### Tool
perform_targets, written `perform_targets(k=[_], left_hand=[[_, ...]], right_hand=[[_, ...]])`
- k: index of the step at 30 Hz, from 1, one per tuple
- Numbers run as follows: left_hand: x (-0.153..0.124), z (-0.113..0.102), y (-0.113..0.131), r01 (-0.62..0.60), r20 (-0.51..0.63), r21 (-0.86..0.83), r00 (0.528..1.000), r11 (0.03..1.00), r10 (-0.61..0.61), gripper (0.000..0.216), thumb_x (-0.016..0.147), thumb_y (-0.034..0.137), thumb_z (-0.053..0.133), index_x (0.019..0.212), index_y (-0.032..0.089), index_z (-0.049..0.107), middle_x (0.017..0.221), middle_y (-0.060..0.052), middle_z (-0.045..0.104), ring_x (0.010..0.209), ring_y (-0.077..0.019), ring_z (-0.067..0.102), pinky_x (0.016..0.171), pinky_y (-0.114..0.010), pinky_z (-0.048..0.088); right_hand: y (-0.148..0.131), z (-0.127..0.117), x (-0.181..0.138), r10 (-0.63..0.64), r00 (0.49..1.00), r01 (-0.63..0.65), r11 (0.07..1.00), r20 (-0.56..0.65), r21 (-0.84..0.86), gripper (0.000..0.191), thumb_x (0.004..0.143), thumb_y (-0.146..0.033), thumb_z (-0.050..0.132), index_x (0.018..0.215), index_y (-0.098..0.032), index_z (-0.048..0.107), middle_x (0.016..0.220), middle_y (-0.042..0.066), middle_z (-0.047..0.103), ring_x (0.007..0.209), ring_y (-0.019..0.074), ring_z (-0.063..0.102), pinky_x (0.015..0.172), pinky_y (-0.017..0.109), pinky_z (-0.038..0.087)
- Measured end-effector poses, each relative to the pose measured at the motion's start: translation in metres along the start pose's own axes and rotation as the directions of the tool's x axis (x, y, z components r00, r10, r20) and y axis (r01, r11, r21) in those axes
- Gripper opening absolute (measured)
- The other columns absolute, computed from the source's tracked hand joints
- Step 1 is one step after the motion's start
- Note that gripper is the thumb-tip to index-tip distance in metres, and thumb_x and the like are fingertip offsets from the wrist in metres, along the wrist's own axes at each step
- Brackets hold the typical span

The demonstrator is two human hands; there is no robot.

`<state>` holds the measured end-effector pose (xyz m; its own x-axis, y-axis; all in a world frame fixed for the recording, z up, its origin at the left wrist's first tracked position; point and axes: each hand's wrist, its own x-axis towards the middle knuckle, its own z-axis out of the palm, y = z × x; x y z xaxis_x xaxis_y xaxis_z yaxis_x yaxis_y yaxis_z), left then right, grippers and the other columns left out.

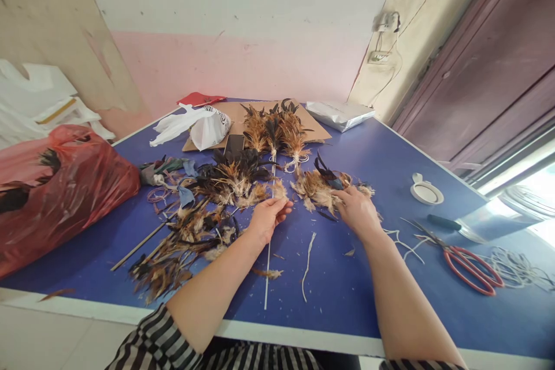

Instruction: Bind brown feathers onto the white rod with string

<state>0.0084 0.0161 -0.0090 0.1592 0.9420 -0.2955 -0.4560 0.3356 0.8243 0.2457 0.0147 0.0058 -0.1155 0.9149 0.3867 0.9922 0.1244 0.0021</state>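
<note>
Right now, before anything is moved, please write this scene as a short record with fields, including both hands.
Left hand: pinches a pale feather
Right hand: at a feather pile, fingertips partly hidden
Surface: blue table
Between forearms: short white cord
Far side: feather bundles on cardboard
Left edge: red plastic bag, feathers visible inside
Right side: red-handled scissors, blades slightly apart

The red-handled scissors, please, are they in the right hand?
No, the scissors lie on the blue table, while the right hand touches feathers.
</note>
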Motion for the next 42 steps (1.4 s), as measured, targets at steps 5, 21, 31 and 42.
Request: perform_targets(k=[5, 21, 31, 42], left_hand=[[0.001, 0.000, -0.003, 0.009, 0.010, 0.019, 1.000, 1.000, -0.009, 0.021, 0.060, 0.027, 0.071, 0.075, 0.012, 0.066, 0.081, -0.008, 0.066, 0.062, -0.0080, 0.058, 0.051, -0.015, 0.043], [0.000, 0.002, -0.006, 0.026, 0.029, 0.023, 0.999, 0.999, -0.027, 0.021, 0.060, 0.026, 0.071, 0.075, 0.012, 0.065, 0.082, -0.009, 0.067, 0.061, -0.0084, 0.058, 0.050, -0.016, 0.043], [-0.001, 0.002, -0.008, 0.029, 0.050, 0.051, 0.998, 0.998, -0.032, 0.021, 0.062, 0.027, 0.070, 0.074, 0.011, 0.065, 0.083, -0.010, 0.066, 0.061, -0.0085, 0.058, 0.051, -0.016, 0.043], [-0.002, 0.003, -0.010, 0.046, 0.062, 0.035, 0.997, 0.998, -0.049, 0.019, 0.062, 0.026, 0.070, 0.074, 0.012, 0.065, 0.080, -0.009, 0.067, 0.059, -0.0084, 0.059, 0.050, -0.016, 0.043]], right_hand=[[-0.011, 0.004, 0.003, 0.022, 0.994, -0.013, 0.996, 0.104, -0.090, 0.033, 0.075, -0.020, 0.049, 0.106, -0.025, 0.059, 0.086, 0.007, 0.056, 0.083, 0.0192, 0.052, 0.070, 0.028, 0.034], [-0.014, 0.010, 0.001, 0.152, 0.983, -0.181, 0.913, 0.107, 0.366, 0.024, 0.072, -0.033, 0.051, 0.087, -0.021, 0.066, 0.080, 0.002, 0.065, 0.071, 0.0154, 0.058, 0.063, 0.024, 0.040], [-0.010, 0.007, 0.003, 0.350, 0.927, -0.365, 0.765, 0.133, 0.530, 0.022, 0.068, -0.037, 0.052, 0.065, -0.018, 0.063, 0.050, 0.000, 0.057, 0.047, 0.0127, 0.047, 0.049, 0.024, 0.033], [-0.014, 0.005, 0.008, 0.294, 0.835, -0.353, -0.364, 0.465, 0.862, 0.033, 0.053, -0.034, 0.074, 0.061, -0.016, 0.048, 0.053, -0.006, 0.046, 0.040, 0.0028, 0.035, 0.034, 0.015, 0.023]])
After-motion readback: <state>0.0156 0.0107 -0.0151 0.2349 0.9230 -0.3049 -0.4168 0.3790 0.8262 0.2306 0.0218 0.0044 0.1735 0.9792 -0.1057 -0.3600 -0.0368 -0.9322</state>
